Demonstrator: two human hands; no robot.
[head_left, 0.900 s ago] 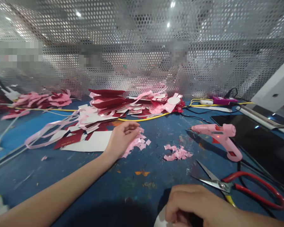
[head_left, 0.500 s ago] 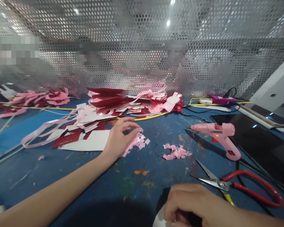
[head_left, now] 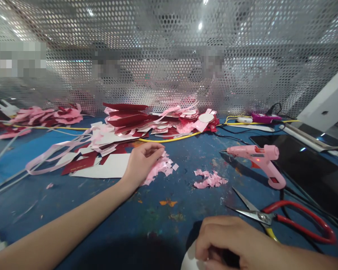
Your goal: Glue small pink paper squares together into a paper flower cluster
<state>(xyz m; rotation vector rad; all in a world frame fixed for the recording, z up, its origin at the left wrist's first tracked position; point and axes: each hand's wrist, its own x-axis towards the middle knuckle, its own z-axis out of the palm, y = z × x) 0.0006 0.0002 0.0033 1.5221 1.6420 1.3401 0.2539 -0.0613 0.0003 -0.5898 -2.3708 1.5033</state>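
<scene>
My left hand (head_left: 141,161) rests at the left side of a heap of small pink cut pieces (head_left: 161,167). Its thumb and fingertips are pressed together; whatever is between them is too small to make out. A white card (head_left: 104,167) lies beside this hand, partly under it. At the bottom edge, my right hand (head_left: 225,240) is closed on a white piece with a rounded edge (head_left: 189,259), mostly hidden by the fingers and cut off by the frame. A smaller heap of pink pieces (head_left: 210,179) lies between the hands.
Open red-handled scissors (head_left: 266,218) and a pink glue gun (head_left: 256,153) lie on the right, near a dark flat screen (head_left: 307,172). Red and white card scraps (head_left: 124,123) pile up behind. A yellow cable (head_left: 171,140) crosses the blue table (head_left: 124,232) before a perforated metal panel (head_left: 163,41).
The left thumb and fingertips have come together over the pink heap. My right hand stays in nearly the same place with the white piece.
</scene>
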